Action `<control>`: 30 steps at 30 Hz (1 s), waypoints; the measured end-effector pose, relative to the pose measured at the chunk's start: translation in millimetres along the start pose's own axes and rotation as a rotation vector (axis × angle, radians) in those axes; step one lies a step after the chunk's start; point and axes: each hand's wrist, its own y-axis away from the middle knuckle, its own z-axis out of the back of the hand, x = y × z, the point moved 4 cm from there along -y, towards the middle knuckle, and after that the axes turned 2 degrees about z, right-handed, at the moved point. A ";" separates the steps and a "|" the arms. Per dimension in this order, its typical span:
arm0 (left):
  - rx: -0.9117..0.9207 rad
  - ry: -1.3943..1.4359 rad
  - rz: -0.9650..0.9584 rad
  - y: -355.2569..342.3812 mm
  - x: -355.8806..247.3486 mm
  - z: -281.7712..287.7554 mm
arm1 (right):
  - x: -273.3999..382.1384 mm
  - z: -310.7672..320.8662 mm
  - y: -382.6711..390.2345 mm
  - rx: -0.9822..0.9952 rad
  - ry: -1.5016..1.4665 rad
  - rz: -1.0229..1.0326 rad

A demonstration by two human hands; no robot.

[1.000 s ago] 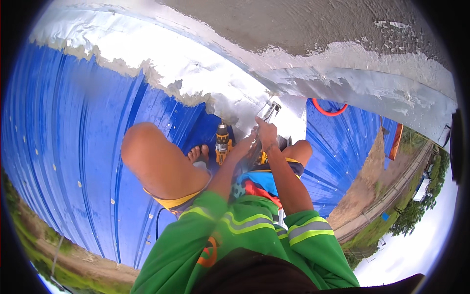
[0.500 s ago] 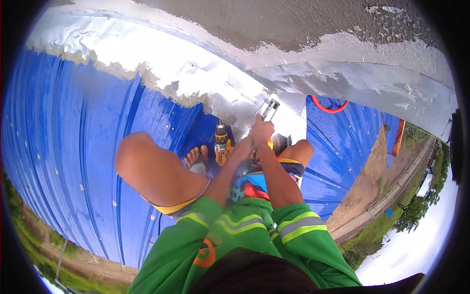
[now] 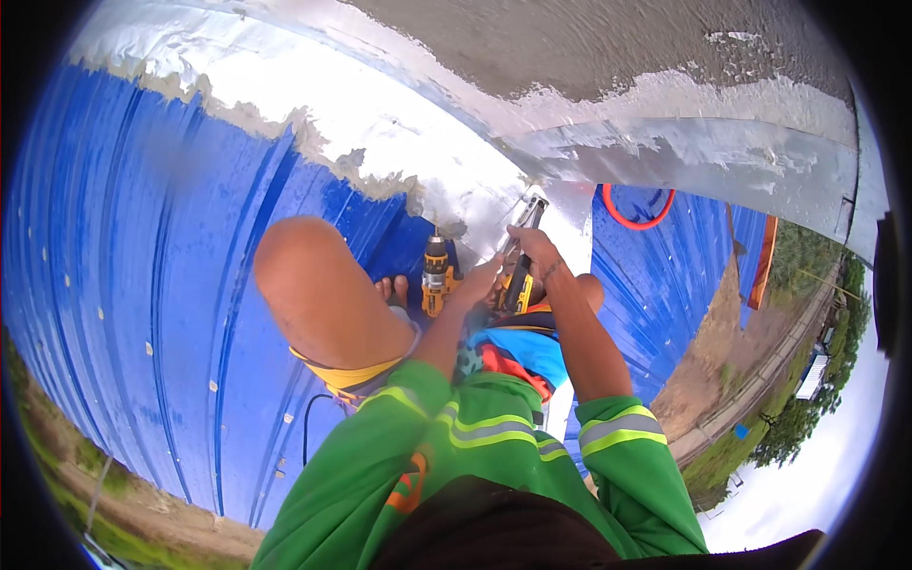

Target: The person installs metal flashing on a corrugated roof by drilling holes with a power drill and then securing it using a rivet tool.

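Between my knees I hold a long hand tool [image 3: 518, 285] with a silver head and a black and yellow handle; its exact kind is unclear. My right hand [image 3: 535, 249] wraps around its upper part. Against its left side, my left hand [image 3: 481, 279] grips it with fingers closed, partly hidden. The tool's silver end points away from me, close to the silver sheet flashing [image 3: 418, 142]. To the left of my left hand, a yellow and black cordless drill [image 3: 436, 280] stands with its bit pointing away from me.
I squat on blue corrugated roofing [image 3: 190, 313]. A grey plastered wall [image 3: 608, 47] rises at the far side. On the right lies an orange-red ring-shaped thing [image 3: 638, 226]. A black cable [image 3: 307, 427] runs by my left thigh. Past the roof edge, ground and trees show below.
My right hand has shifted right and tilted, uncovering the tool's black and yellow handle. My left hand has moved slightly right. My head view has shifted a little.
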 end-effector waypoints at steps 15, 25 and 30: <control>-0.195 -0.081 -0.348 6.0 -6.4 -15.5 | -11.7 -17.4 3.4 -0.356 -0.016 0.178; -0.531 -0.511 -0.177 37.9 -35.2 -27.3 | -26.0 -12.2 -11.4 -0.415 0.056 0.191; -0.583 -0.593 -0.146 48.8 -62.0 -26.3 | -39.9 9.6 -44.6 -0.593 0.358 0.376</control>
